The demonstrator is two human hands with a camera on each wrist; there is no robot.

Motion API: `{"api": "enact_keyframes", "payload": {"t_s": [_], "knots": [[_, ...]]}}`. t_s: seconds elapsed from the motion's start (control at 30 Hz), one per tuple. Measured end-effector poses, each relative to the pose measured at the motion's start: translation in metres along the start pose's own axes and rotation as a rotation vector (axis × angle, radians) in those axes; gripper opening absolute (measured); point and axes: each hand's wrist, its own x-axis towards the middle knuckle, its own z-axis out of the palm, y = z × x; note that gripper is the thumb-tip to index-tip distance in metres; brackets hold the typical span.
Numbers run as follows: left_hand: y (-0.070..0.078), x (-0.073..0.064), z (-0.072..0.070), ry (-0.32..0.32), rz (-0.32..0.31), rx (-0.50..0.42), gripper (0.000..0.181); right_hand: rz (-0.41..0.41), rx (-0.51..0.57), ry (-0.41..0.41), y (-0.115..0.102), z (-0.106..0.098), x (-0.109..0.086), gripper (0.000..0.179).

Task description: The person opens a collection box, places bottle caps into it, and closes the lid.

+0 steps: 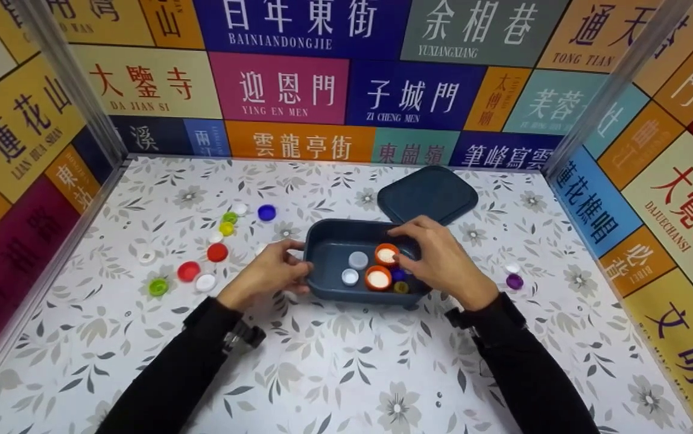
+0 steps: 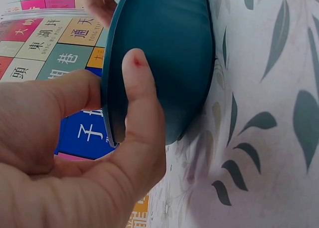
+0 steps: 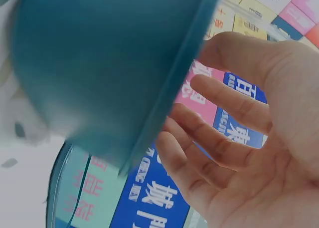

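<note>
A dark blue-green plastic box stands on the table with its top uncovered. My left hand grips the box's left end; in the left wrist view one finger lies along the outer wall. Over the right end reaches my right hand, its fingers loosely bent and its thumb close to an orange-rimmed cap. Nothing shows between these fingers in the right wrist view. The box also holds another orange-rimmed cap, a whitish cap, a small white cap, a blue cap and an olive cap.
A matching lid lies behind the box. Left of it are scattered caps, among them a blue one, a red one and a green one. A purple cap and a white cap lie right. Sign-covered panels enclose the table.
</note>
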Motion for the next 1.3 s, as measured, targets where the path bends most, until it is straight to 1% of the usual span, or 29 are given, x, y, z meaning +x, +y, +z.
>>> {"api": "enact_keyframes", "payload": {"t_s": [0.1,0.23,0.4,0.5,0.63,0.7,0.8,1.03,1.13,1.3], "knots": [[0.000,0.001,0.000,0.011,0.006,0.025,0.063,0.016,-0.005,0.051,0.009,-0.006,-0.007,0.044],[0.000,0.001,-0.001,0.024,0.028,0.067,0.061,0.041,0.002,0.112,0.024,-0.014,-0.017,0.043],[-0.001,0.001,-0.002,0.051,0.071,0.121,0.060,0.092,-0.032,0.167,0.041,-0.029,-0.030,0.042],[-0.001,0.001,-0.001,0.066,0.090,0.111,0.060,0.125,-0.062,0.188,0.051,-0.037,-0.039,0.042],[0.000,0.000,0.000,0.088,0.111,0.058,0.063,0.162,-0.098,0.206,0.066,-0.048,-0.050,0.044],[0.000,0.000,0.000,0.094,0.122,0.030,0.067,0.200,-0.112,0.192,0.072,-0.055,-0.055,0.046],[-0.002,0.000,0.000,0.098,0.136,-0.003,0.072,0.271,-0.125,0.136,0.083,-0.065,-0.064,0.053],[-0.005,0.002,0.000,0.096,0.168,-0.008,0.077,0.449,-0.129,-0.011,0.109,-0.079,-0.085,0.075],[-0.005,0.002,0.000,0.100,0.156,-0.015,0.079,0.505,-0.130,-0.053,0.121,-0.080,-0.091,0.082],[-0.004,0.003,0.000,0.099,0.134,-0.006,0.079,0.574,-0.125,-0.103,0.137,-0.080,-0.095,0.086]]}}
